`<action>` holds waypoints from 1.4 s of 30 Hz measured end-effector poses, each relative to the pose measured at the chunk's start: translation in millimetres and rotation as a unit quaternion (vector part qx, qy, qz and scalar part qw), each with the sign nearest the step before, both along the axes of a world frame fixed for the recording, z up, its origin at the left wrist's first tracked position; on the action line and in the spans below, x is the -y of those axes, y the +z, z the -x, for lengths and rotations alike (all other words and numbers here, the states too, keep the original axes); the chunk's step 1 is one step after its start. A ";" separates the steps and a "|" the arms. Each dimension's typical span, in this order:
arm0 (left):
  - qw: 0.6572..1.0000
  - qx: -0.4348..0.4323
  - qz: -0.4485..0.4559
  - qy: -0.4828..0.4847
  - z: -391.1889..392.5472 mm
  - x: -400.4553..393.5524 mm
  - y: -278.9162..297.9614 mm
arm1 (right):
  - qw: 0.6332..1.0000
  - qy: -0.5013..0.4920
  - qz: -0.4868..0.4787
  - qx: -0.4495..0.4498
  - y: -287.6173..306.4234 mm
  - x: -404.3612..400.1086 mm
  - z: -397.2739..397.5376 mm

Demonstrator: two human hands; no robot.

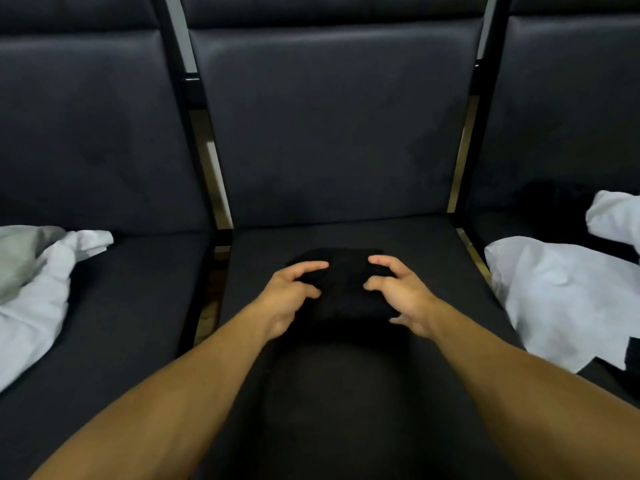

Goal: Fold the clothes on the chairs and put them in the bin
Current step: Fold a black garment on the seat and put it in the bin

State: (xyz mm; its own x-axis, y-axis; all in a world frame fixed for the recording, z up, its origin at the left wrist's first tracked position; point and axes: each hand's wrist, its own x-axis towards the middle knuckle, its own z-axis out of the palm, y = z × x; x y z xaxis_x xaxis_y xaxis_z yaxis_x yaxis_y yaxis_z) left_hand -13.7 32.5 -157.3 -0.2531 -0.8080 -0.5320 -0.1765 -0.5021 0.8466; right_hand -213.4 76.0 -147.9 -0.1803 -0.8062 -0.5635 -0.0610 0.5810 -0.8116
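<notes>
Folded black garment [341, 289] on middle chair [346, 133], between both grips' curled fingers

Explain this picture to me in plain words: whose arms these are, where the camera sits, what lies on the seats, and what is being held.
There is no machine here. A person wears a camera on the head, so the one picture looks forward and down along their bare arms. The left hand and the right hand have curled fingers around a small black folded garment on the middle chair seat. Whether the grip is firm or just closing, I cannot tell. White clothes lie crumpled on the left seat, and more white clothes on the right seat. No bin is in view.
</notes>
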 end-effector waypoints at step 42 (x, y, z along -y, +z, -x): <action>0.965 -0.035 0.231 0.122 -250.8 -352.3 346.5 | 0.860 0.406 0.309 -0.024 324.2 -208.0 -188.2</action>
State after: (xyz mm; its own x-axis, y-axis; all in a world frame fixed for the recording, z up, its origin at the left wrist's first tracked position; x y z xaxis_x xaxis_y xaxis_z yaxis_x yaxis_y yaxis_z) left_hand 237.1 384.8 189.2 -0.0474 -0.9948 -0.0901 -0.0351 -0.0884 0.9955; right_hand -25.2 284.1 176.3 0.5712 -0.8207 0.0104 -0.2854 -0.2105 -0.9350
